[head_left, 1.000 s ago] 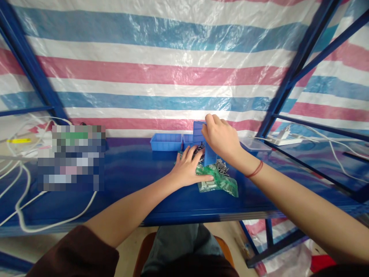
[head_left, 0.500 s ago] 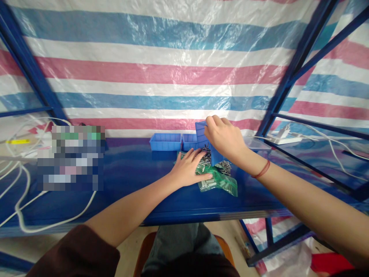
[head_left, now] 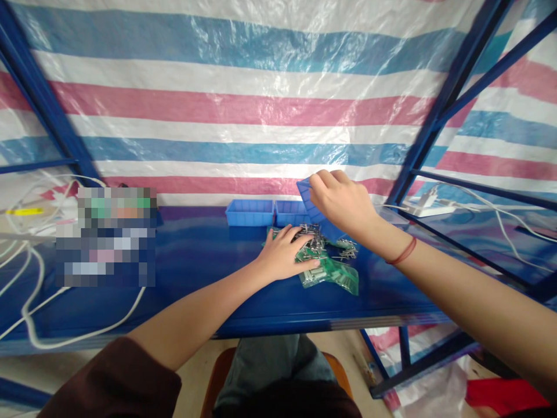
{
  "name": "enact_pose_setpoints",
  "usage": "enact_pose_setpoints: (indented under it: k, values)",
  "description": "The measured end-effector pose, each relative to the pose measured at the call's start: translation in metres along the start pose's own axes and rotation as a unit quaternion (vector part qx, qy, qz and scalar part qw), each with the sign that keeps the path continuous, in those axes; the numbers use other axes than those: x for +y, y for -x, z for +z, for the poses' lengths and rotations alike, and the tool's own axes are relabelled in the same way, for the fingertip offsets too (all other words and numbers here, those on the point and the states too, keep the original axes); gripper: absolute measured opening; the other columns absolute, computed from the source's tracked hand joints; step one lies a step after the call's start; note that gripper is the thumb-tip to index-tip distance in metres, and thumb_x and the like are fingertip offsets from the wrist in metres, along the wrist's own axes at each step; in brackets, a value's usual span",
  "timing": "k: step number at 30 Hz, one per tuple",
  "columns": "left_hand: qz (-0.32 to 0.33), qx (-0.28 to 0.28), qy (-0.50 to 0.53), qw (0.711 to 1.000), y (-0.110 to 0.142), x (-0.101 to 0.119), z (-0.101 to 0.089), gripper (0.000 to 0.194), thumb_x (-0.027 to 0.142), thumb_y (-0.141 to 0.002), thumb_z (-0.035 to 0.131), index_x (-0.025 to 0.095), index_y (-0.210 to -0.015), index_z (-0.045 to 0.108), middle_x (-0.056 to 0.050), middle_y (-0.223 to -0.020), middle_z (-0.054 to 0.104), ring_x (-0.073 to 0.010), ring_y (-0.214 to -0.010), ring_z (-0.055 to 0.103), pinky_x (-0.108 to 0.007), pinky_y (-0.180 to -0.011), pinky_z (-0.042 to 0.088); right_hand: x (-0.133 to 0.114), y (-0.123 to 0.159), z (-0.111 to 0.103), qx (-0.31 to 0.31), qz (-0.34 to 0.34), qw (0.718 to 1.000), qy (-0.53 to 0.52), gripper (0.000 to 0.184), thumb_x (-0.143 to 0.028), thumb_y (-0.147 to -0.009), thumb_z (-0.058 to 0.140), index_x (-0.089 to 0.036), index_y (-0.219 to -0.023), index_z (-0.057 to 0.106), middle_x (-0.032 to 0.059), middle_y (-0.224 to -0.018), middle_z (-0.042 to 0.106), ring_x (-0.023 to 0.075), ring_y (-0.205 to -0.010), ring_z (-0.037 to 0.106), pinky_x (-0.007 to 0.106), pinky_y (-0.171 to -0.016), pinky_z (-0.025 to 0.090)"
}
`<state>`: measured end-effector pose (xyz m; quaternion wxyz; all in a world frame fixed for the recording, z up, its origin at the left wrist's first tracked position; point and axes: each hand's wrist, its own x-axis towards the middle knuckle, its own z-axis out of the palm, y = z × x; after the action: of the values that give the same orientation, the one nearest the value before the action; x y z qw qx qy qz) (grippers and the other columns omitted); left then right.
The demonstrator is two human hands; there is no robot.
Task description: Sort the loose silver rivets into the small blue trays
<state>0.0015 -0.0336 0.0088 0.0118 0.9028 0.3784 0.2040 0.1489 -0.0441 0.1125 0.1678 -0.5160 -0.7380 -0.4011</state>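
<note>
My right hand (head_left: 343, 197) grips the upper edge of a blue plastic bin (head_left: 321, 216), which it holds tilted above the table. Beneath the bin lies a pile of thin metal pieces like rivets or nails (head_left: 314, 239), some on a green-and-clear plastic bag (head_left: 339, 276). A smaller scatter of the same metal pieces (head_left: 347, 251) lies to the right. My left hand (head_left: 285, 253) rests with spread fingers at the left side of the pile, touching the bag. What lies under its palm is hidden.
Two more blue bins (head_left: 250, 213) stand at the back of the blue table (head_left: 195, 255). White cables (head_left: 39, 325) and a blurred-out patch are on the left. A power strip (head_left: 429, 206) sits at the right behind a blue frame post (head_left: 429, 125).
My right hand has tilted the bin further and shifted it slightly up and right. More metal pieces now show in the pile. My left hand stays in place.
</note>
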Motion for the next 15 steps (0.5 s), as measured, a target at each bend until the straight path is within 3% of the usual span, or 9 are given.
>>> enact_pose_setpoints:
  k: [9,12,15]
  values:
    - [0.0,0.001,-0.002,1.0,0.0,0.001,0.001,0.063,0.066,-0.078,0.04,0.032,-0.131,0.038,-0.006,-0.142,0.032,-0.0334,-0.131,0.023,-0.061,-0.103,0.017,0.008,0.002,-0.008,0.023,-0.01,0.999,-0.039,0.025,-0.015,-0.085,0.031,-0.017,-0.099,0.052,0.012,-0.094,0.056,0.0238,-0.088,0.045,0.029,-0.058,0.03]
    - [0.006,0.0,0.001,1.0,0.0,0.0,0.0,0.063,0.066,-0.079,0.038,0.032,-0.132,0.036,-0.006,-0.143,0.031,-0.0327,-0.132,0.022,-0.062,-0.102,0.018,0.02,-0.001,-0.013,0.045,0.052,0.995,-0.065,0.024,-0.022,-0.088,0.029,-0.016,-0.099,0.05,0.013,-0.095,0.056,0.0233,-0.088,0.046,0.03,-0.062,0.032]
    - [0.011,0.0,0.008,1.0,0.0,0.001,-0.002,0.061,0.064,-0.081,0.036,0.033,-0.134,0.033,-0.006,-0.144,0.029,-0.0315,-0.133,0.022,-0.061,-0.103,0.017,0.049,-0.005,-0.001,0.099,0.169,0.974,-0.11,0.027,-0.029,-0.09,0.028,-0.014,-0.103,0.047,0.0134,-0.095,0.056,0.0212,-0.084,0.05,0.03,-0.065,0.033]
